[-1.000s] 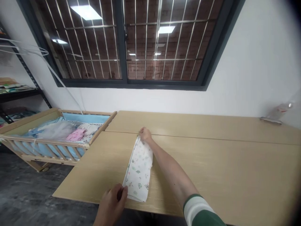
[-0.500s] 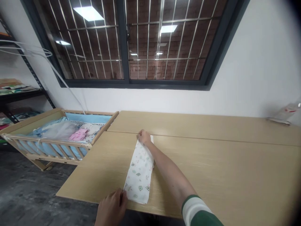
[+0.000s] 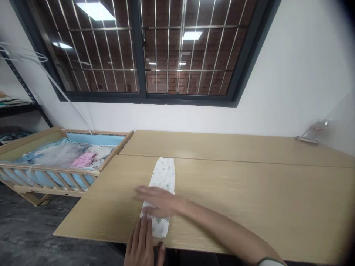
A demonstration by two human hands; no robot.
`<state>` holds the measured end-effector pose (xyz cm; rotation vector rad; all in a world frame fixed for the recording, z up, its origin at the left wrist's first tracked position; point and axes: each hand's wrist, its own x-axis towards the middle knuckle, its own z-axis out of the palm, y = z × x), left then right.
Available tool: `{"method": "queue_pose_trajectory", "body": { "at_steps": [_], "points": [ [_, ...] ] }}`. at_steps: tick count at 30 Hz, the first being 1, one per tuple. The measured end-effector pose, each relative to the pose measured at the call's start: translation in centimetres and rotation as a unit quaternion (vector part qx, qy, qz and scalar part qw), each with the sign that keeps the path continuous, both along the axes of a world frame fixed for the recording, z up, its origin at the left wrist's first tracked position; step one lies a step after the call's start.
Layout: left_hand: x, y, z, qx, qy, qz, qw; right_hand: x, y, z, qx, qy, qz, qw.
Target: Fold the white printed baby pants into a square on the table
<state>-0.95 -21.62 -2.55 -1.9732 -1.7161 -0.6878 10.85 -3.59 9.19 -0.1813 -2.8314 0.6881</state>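
A white cloth [image 3: 164, 173] with a small green print lies folded in a long narrow strip on the wooden table. Across its lower middle passes my right hand [image 3: 158, 201], fingers stretched out and blurred by motion, covering part of the print. My left hand [image 3: 141, 242] rests at the near left edge of the cloth with its fingers extended and thumb apart, at the table's front edge. The fingertips of the two hands are close together; whether they touch, I cannot tell.
The table [image 3: 235, 199] stretches far to the right, with a seam along its back part. To the left stands a wooden crib [image 3: 63, 177] holding blue bedding and a pink cloth [image 3: 83, 159]. A clear plastic bag [image 3: 313, 132] sits at the back right, below the barred window [image 3: 144, 98].
My right hand has let go of the cloth's far end and moved toward me over its middle. My left hand has opened from its grip and now lies with fingers extended.
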Motion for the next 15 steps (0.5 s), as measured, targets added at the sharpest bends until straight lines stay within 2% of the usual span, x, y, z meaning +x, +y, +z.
{"method": "queue_pose_trajectory", "body": {
  "at_steps": [3,6,9,15],
  "points": [
    [0.9,-0.7,-2.6,-0.005,0.046,0.038,0.998,1.0,-3.7,-1.4,-0.001,-0.028,0.072,0.997],
    [1.0,-1.0,-3.9,-0.017,0.062,0.052,0.997,1.6,-4.3,-2.9,0.0,-0.044,0.085,0.995],
    [0.6,-0.9,-4.0,-0.02,0.065,0.031,0.997,1.9,-2.3,-3.7,0.002,-0.053,0.046,0.998],
    [0.5,-0.8,-3.4,-0.015,0.069,0.043,0.997,1.8,4.5,-3.7,0.005,-0.103,-0.048,0.994]
  ]
}}
